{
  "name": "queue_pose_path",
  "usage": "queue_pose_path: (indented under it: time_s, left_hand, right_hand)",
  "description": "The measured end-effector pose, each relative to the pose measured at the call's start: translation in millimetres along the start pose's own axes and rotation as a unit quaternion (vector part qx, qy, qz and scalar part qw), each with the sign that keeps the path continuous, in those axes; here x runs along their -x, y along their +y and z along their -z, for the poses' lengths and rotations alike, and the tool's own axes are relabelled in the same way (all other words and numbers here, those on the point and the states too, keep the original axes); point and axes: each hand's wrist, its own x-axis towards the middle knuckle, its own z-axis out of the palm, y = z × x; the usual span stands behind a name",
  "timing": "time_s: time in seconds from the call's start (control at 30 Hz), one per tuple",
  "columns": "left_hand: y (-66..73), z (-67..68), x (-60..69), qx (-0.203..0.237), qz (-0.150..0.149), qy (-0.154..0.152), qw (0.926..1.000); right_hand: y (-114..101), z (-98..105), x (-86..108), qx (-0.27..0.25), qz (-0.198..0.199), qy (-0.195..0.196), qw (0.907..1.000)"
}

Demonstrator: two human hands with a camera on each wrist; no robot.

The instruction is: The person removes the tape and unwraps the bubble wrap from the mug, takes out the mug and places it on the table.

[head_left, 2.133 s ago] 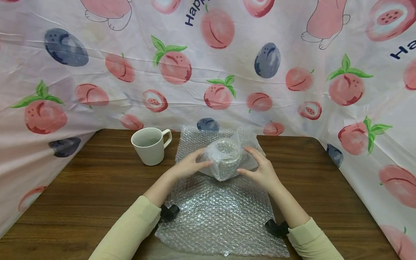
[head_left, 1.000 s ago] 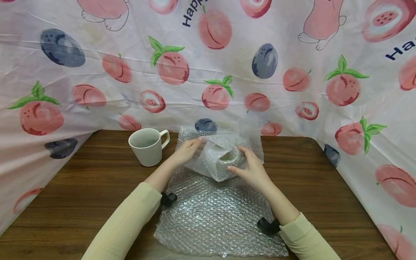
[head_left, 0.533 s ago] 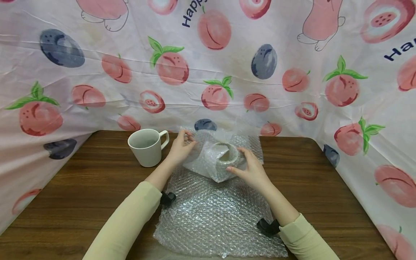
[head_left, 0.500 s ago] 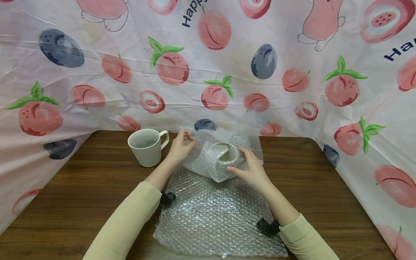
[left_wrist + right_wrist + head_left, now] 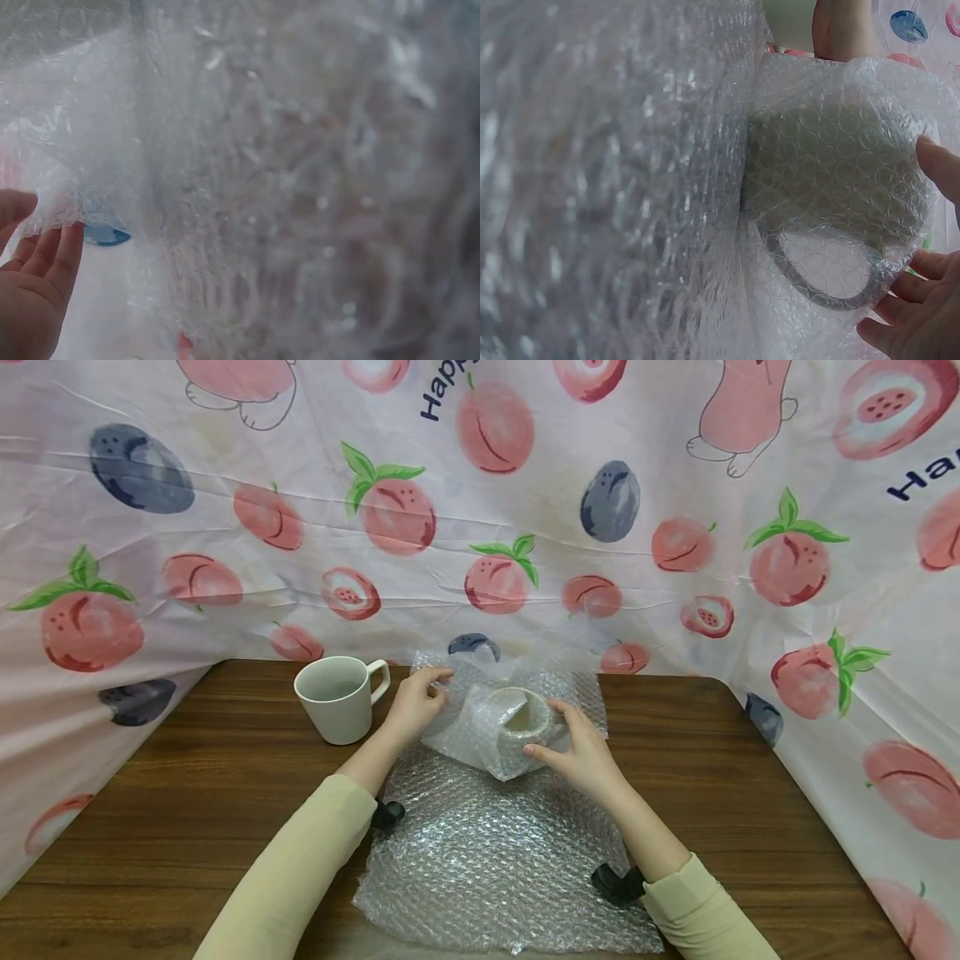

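Observation:
A mug wrapped in bubble wrap (image 5: pixel 517 743) (image 5: pixel 832 165) rests on a large bubble wrap sheet (image 5: pixel 510 868); its handle shows through the wrap in the right wrist view. My right hand (image 5: pixel 581 752) (image 5: pixel 922 307) grips the wrapped mug's right side, thumb on one side and fingers on the other. At its upper left, my left hand (image 5: pixel 416 706) (image 5: pixel 34 292) has bent fingers at the edge of a loose flap of wrap (image 5: pixel 67 165), which seems to lie between thumb and fingers. The flap partly hides the mug's opening and the left fingertips.
An unwrapped white mug (image 5: pixel 337 710) stands upright left of the sheet, its handle towards my left hand. The wooden table (image 5: pixel 750 793) extends on both sides. A fruit-printed cloth (image 5: pixel 555 527) hangs behind and along the sides.
My left hand has moved up and left from the wrapped mug to the flap, its fingers bending more. My right hand has closed in on the mug. Part of the wrap has come over its opening.

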Motion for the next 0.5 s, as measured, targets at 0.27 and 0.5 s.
queue_pose_path:
  time_s: [0.27,0.5]
  left_hand:
    - [-5.0,-1.0,-2.4,-0.075,0.033,-0.078,0.9936]
    - [-11.8,-4.4,-4.9,-0.122,0.038,-0.119,0.9846]
  right_hand:
    - [-0.6,0.9,0.0,-0.003,-0.002,-0.004,1.0000]
    - [0.7,0.7,-0.9,-0.003,0.000,-0.002,1.0000]
